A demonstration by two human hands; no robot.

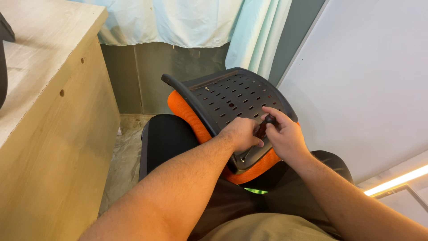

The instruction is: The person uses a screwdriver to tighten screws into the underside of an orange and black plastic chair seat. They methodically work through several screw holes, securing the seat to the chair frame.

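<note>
A chair seat lies upside down across my lap, its dark grey perforated plastic underside (232, 96) facing up and its orange fabric cushion (185, 111) below. My right hand (285, 136) is closed around the dark handle of a screwdriver (267, 121) at the near edge of the plastic pan. My left hand (240, 134) rests beside it with fingers curled against the tool's lower part; its shaft tip pokes out beneath. What the tip touches is hidden by my hands.
A light wooden desk (53, 116) stands close on the left. A black chair seat (162, 138) is under the orange cushion. Pale curtains (178, 22) hang at the back, and a white wall panel (365, 80) runs along the right.
</note>
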